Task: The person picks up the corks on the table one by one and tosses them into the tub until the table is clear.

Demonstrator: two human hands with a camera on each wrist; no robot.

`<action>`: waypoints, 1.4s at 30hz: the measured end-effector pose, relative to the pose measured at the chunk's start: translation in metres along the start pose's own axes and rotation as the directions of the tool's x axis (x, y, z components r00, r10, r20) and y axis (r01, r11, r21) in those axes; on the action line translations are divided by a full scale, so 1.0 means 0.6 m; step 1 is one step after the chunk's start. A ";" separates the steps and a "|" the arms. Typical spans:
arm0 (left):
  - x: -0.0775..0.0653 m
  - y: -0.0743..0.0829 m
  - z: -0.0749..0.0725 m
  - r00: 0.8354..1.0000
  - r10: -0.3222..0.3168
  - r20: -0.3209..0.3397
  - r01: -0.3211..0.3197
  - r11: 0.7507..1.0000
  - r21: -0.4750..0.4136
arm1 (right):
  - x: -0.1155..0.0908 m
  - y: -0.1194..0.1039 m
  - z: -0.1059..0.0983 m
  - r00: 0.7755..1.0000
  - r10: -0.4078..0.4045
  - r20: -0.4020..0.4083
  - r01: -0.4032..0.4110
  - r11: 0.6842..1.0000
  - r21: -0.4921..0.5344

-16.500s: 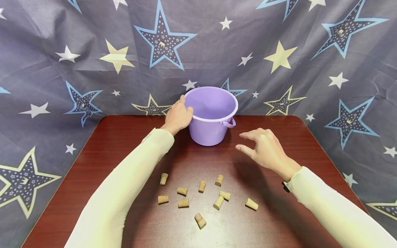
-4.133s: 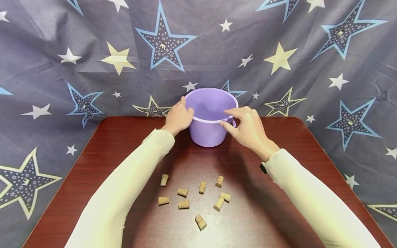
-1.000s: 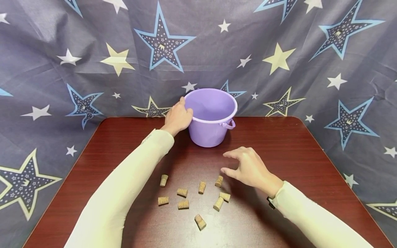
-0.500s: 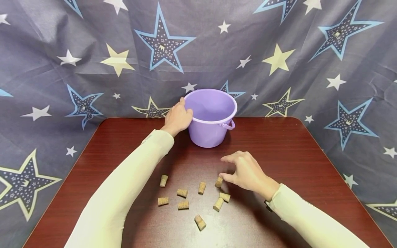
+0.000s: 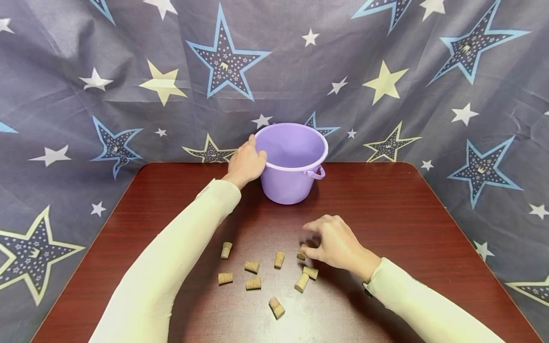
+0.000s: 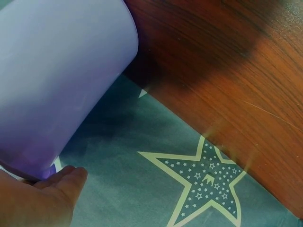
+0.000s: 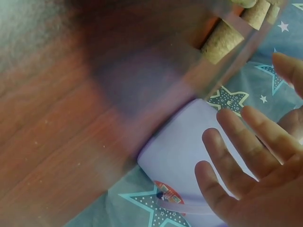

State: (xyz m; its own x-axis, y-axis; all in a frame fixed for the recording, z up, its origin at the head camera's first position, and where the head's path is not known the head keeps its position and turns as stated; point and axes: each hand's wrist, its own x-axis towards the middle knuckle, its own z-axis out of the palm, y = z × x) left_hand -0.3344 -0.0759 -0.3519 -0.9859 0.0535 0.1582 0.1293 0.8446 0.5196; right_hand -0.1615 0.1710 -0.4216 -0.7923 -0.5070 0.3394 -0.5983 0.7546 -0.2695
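A lilac bucket (image 5: 286, 185) stands upright at the back of the table, its mouth facing up. My left hand (image 5: 246, 163) grips the left side of its rim, fingers over the edge. In the left wrist view, fingers (image 6: 57, 189) lie at the rim beside the bucket wall. My right hand (image 5: 336, 245) hovers low over the table, thumb and fingers apart. Its thumb overlaps the farthest right cork (image 5: 301, 256) in the head view. The right wrist view shows that hand's fingers spread, with nothing between them, and a cork (image 7: 222, 43) on the table beyond.
Several more corks lie loose on the dark red table (image 5: 180, 205), among them a touching pair with one cork (image 5: 302, 282) and a lone cork (image 5: 277, 307) nearest the front. A grey star-print cloth (image 5: 274, 57) hangs right behind the table.
The cork farthest right on the table is gone since the oldest frame. My right hand went to the bucket's mouth, then came down to the corks. My left hand has stayed on the rim.
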 end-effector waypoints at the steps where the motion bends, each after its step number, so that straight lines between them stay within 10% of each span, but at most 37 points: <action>1: 0.000 0.000 0.000 1.000 0.000 0.000 0.000 1.000 0.001 | -0.001 0.000 0.002 1.000 0.002 0.004 -0.002 1.000 0.001; 42: -0.005 0.001 -0.002 1.000 -0.010 0.003 0.010 1.000 -0.007 | -0.005 -0.014 0.036 0.991 0.033 0.132 -0.020 0.996 -0.092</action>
State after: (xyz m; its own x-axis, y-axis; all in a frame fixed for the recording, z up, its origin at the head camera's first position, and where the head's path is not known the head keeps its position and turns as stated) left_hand -0.3315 -0.0761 -0.3507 -0.9875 0.0470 0.1502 0.1201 0.8416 0.5266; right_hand -0.1568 0.1570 -0.4400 -0.8202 -0.5328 0.2082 -0.5685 0.7998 -0.1926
